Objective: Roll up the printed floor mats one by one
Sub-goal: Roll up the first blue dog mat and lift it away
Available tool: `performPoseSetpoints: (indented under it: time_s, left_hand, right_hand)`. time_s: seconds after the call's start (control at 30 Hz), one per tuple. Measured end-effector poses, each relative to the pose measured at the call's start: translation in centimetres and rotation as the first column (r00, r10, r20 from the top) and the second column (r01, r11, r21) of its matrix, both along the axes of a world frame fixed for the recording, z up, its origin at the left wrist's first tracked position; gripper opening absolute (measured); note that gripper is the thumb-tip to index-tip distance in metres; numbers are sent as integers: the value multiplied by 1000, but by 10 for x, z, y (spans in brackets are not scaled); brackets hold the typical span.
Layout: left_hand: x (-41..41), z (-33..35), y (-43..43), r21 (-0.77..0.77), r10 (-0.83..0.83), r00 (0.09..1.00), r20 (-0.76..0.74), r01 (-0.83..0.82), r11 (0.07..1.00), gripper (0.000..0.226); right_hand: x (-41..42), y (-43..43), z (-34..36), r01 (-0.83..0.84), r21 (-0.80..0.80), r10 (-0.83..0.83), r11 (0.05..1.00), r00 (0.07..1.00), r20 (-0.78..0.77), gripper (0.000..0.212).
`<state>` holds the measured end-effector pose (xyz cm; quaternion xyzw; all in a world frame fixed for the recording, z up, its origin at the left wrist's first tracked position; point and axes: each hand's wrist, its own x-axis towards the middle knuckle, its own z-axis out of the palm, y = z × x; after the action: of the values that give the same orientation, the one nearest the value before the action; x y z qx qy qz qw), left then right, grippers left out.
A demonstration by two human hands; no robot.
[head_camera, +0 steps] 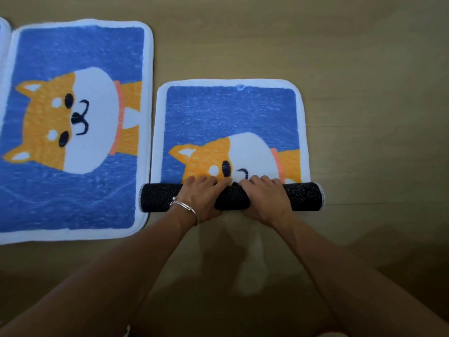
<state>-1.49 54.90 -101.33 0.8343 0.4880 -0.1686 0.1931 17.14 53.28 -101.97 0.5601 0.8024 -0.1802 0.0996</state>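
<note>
half-rolled mat (229, 117): blue, shiba dog print, white border; far part flat on wooden floor (364, 69) | roll (155, 197): its near end wound up, black dotted backing outward, lying crosswise | flat mat (73, 117): same print, fully spread, just left | third mat (4, 37): only an edge visible, far left

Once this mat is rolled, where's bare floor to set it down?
Bare wooden floor lies right of the half-rolled mat and beyond its far edge. Left is crowded: the flat mat lies nearly against it.
</note>
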Motion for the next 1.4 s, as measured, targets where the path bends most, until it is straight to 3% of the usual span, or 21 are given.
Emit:
performPoseSetpoints:
  time_s: [0.1, 0.23, 0.3, 0.4, 0.47, 0.57, 0.7, 0.77, 0.87, 0.97, 1.03, 1.17, 1.23, 1.33, 1.4]
  left_hand:
    - [-4, -3, -8, 94, 29, 999, -40, -25, 995, 77]
    - [-1, 0, 10, -56, 91, 996, -7, -91, 994, 57]
    - [0, 4, 19, -149, 87, 996, 16, -84, 985, 51]
    - [1, 9, 23, -218, 95, 994, 52, -81, 972, 52]
    - [-2, 10, 17, -128, 59, 997, 44, -53, 990, 69]
    - [-5, 2, 5, 4, 17, 999, -39, -17, 1000, 74]
    - [1, 3, 24, -178, 77, 997, 4, -75, 981, 49]
    - [2, 8, 33, -273, 92, 996, 2, -88, 958, 50]
    - [0, 6, 21, -84, -2, 1000, -21, 0, 996, 73]
    - [-2, -1, 2, 101, -74, 997, -38, 77, 992, 80]
    - [-1, -2, 0, 65, -50, 998, -41, 52, 996, 75]
    - [0, 2, 19, -144, 34, 998, 48, -27, 989, 60]
    - [0, 5, 23, -212, 71, 995, 74, -54, 976, 58]
    - [-2, 5, 14, -62, -16, 999, 28, 18, 998, 74]
    - [-3, 2, 5, 57, -78, 996, -46, 81, 995, 80]
  right_hand:
    - [1, 16, 7, 12, -151, -20, 988, 999, -49, 43]
    - [5, 4, 7, -53, -20, 54, 998, 998, 15, 60]
    - [6, 1, 5, -60, 38, 57, 998, 996, 62, 58]
    - [6, 18, 8, -15, -116, 19, 993, 999, 34, 47]
    - [5, 30, 12, -5, -241, 10, 970, 1000, 20, 45]
    - [6, 30, 11, -2, -245, 8, 969, 1000, 23, 53]
    - [13, 20, 9, -74, -141, 76, 987, 997, 7, 74]
    - [13, 20, 8, -82, -140, 87, 987, 996, 24, 72]
    - [9, 24, 7, -57, -196, 64, 979, 997, 30, 59]
    - [7, 32, 14, -9, -384, 10, 923, 1000, 0, 46]
    - [6, 30, 17, 0, -426, -4, 904, 1000, -8, 47]
    - [10, 13, 12, -123, -126, 132, 984, 989, 67, 76]
    - [9, 6, 11, -147, -60, 153, 987, 982, 108, 81]
    - [4, 8, 11, -108, -83, 116, 991, 989, 94, 61]
    - [2, 20, 14, -48, -234, 59, 971, 997, 40, 52]
